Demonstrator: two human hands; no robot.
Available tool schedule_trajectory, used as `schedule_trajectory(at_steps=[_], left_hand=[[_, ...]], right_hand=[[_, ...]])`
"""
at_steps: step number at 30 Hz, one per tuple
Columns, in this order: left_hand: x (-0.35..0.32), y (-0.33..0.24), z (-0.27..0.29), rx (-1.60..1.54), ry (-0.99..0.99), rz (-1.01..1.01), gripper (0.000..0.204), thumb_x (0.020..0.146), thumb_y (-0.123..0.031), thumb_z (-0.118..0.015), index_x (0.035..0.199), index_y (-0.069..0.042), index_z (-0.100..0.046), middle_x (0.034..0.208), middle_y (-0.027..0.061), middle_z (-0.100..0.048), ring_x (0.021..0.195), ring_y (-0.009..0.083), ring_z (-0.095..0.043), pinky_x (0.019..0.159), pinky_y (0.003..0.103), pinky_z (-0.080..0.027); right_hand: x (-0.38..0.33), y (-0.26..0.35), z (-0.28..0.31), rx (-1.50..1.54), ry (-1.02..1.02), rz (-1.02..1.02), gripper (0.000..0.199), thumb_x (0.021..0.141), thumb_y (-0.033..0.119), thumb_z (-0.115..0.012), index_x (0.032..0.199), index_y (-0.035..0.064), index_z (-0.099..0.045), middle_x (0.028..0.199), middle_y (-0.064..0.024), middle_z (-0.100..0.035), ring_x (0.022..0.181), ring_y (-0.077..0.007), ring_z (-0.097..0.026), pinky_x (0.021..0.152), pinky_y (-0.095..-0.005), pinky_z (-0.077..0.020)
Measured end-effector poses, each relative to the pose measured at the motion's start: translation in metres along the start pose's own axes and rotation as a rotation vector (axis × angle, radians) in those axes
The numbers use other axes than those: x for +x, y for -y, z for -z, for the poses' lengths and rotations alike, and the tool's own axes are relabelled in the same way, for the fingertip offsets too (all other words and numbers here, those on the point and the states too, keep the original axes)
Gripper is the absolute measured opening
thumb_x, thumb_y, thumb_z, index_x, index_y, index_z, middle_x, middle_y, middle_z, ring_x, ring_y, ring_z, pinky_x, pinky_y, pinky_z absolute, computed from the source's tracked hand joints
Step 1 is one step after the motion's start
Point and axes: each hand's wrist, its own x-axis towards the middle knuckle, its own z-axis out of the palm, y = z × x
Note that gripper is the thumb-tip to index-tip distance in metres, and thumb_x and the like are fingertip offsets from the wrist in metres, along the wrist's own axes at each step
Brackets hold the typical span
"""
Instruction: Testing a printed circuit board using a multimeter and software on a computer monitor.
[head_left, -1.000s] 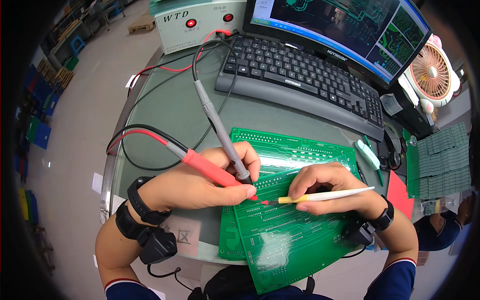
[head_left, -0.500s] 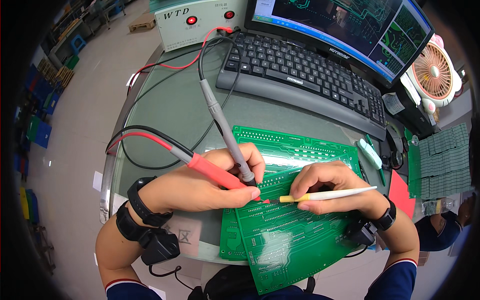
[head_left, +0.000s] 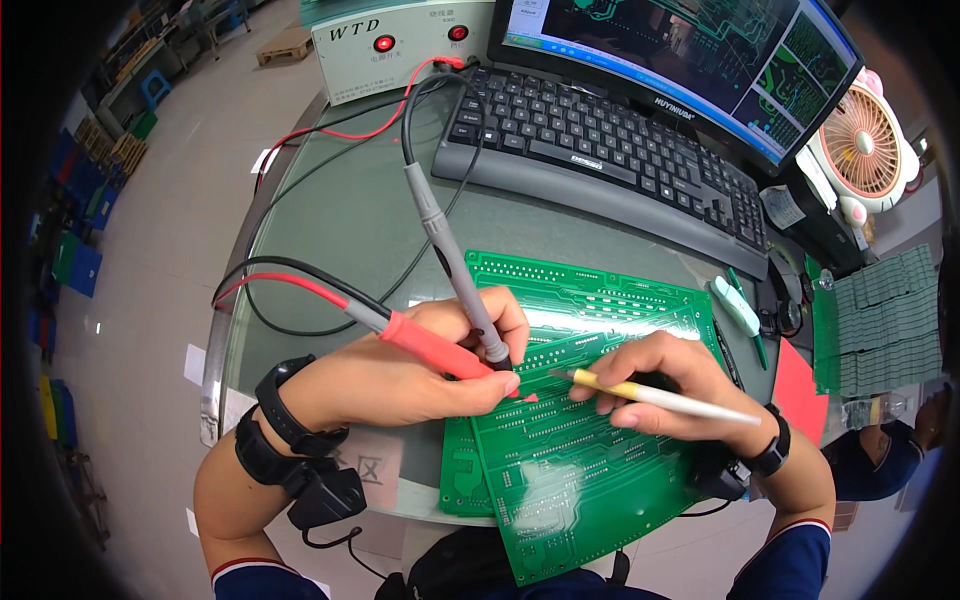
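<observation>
My left hand [head_left: 450, 375] is closed around two test probes, a red one [head_left: 435, 346] and a grey one [head_left: 455, 265], their tips pointing down at a green circuit board [head_left: 600, 490]. A small red arrow-shaped marker [head_left: 526, 399] lies on the board beside those tips. In my right hand [head_left: 680, 385] is a slim brush-like pen tool [head_left: 640, 393] with a yellow front and white handle, its thin dark tip held just over the board. Under this board lies a second green circuit board [head_left: 480, 268], turned at a different angle.
A black keyboard [head_left: 610, 140] and a monitor [head_left: 690, 60] stand behind the boards. The probe cables run to a white power box [head_left: 400, 45]. To the right are a light-green marker [head_left: 737, 306], a red sheet [head_left: 800, 385], a fan [head_left: 865, 150] and stacked green boards [head_left: 885, 310].
My right hand has shifted and tilted the pen tool, lifting its tip away from the red marker, up and to the right. My left hand and the probes stay nearly still.
</observation>
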Motion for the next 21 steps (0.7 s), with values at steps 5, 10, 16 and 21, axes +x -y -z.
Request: schedule_trajectory(at_steps=[5, 10, 16, 21], left_hand=[[0.001, 0.006, 0.004, -0.046, -0.036, -0.045, 0.018, 0.087, -0.011, -0.065, 0.096, -0.007, -0.05, 0.088, -0.0018, -0.05, 0.072, 0.0039, -0.048, 0.063, 0.021, -0.041], [0.002, 0.009, 0.009, -0.238, -0.053, 0.006, 0.018, 0.09, -0.01, -0.063, 0.098, -0.006, -0.047, 0.088, -0.0006, -0.05, 0.066, 0.0028, -0.053, 0.058, 0.019, -0.047], [0.001, 0.008, 0.007, -0.251, -0.067, 0.02, 0.018, 0.09, -0.01, -0.063, 0.098, -0.006, -0.047, 0.089, -0.0002, -0.05, 0.067, 0.003, -0.053, 0.058, 0.019, -0.047], [0.0, 0.007, 0.006, -0.251, -0.084, 0.015, 0.018, 0.09, -0.01, -0.063, 0.098, -0.006, -0.048, 0.088, 0.0002, -0.051, 0.067, 0.004, -0.054, 0.057, 0.02, -0.047]], right_hand=[[0.008, 0.007, -0.008, -0.272, 0.066, 0.243, 0.026, 0.087, 0.015, -0.068, 0.11, 0.0066, -0.059, 0.111, -0.0089, -0.068, 0.083, -0.0235, -0.067, 0.073, -0.0339, -0.0545], [0.014, 0.011, -0.018, -0.607, 0.082, 0.373, 0.022, 0.08, 0.013, -0.068, 0.1, 0.0082, -0.059, 0.111, -0.0055, -0.067, 0.084, -0.022, -0.062, 0.07, -0.0327, -0.0536], [0.011, 0.023, -0.036, -1.053, 0.095, 0.481, 0.018, 0.078, 0.018, -0.063, 0.094, 0.0142, -0.057, 0.113, -0.005, -0.065, 0.087, -0.0167, -0.061, 0.065, -0.0265, -0.0487], [0.003, 0.033, -0.049, -1.254, 0.105, 0.486, 0.017, 0.077, 0.017, -0.064, 0.091, 0.0161, -0.055, 0.122, -0.0092, -0.063, 0.09, -0.0145, -0.06, 0.064, -0.0226, -0.0452]])
